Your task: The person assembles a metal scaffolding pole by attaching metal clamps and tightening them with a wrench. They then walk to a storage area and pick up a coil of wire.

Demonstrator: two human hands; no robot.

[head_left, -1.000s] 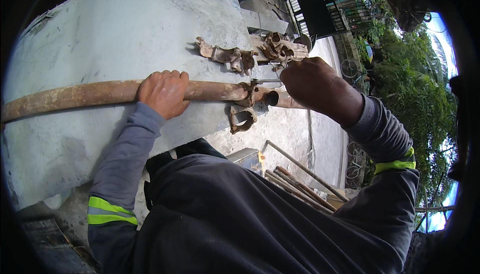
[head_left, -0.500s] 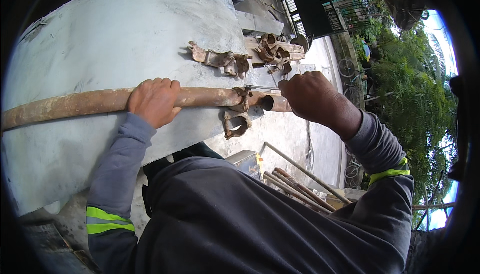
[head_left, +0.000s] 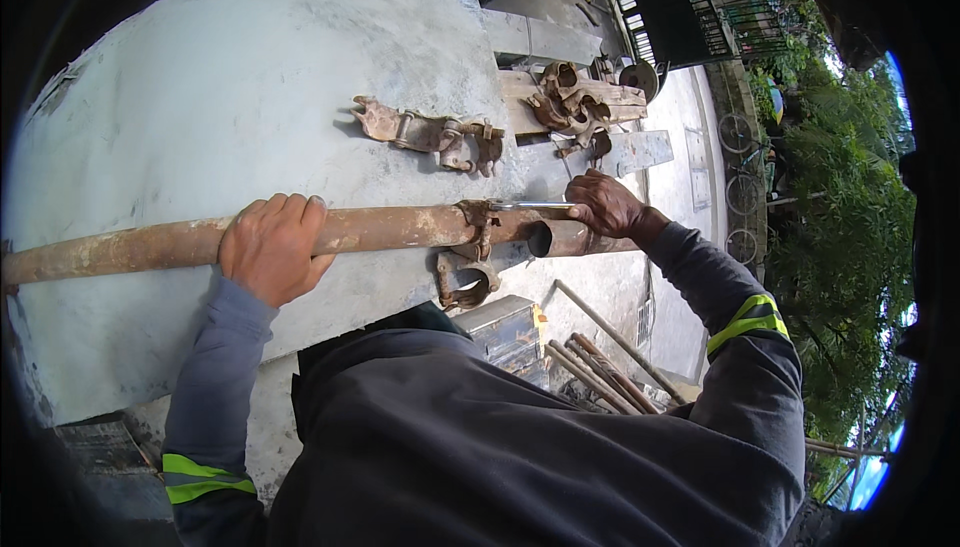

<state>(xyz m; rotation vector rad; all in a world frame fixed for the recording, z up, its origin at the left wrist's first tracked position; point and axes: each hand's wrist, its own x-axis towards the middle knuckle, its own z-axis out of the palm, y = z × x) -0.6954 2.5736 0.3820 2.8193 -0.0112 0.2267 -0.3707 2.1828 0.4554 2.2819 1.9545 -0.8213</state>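
Observation:
A long rusty steel pipe (head_left: 390,229) lies across the pale tabletop. My left hand (head_left: 272,250) is closed over it, left of a rusty scaffold clamp (head_left: 477,237) fitted around the pipe. The clamp's other half (head_left: 465,282) hangs open on the near side, with no pipe in its jaw. In my right hand (head_left: 610,207) is the handle of a shiny wrench (head_left: 530,206). The wrench's far end meets the clamp's bolt area; the exact fit is too small to tell. Just beneath that hand, a second pipe's hollow end (head_left: 541,240) shows.
A loose rusty clamp (head_left: 430,135) rests on the tabletop (head_left: 250,77) beyond the pipe. Several more clamps (head_left: 570,107) are heaped on a wooden plank (head_left: 630,97) farther right. Below the table's right side lie several pipes (head_left: 605,377) beside a metal box (head_left: 503,332).
My right hand has swung down and away from my head, still gripping the wrench. My left hand keeps its hold on the pipe. The whole view has shifted slightly.

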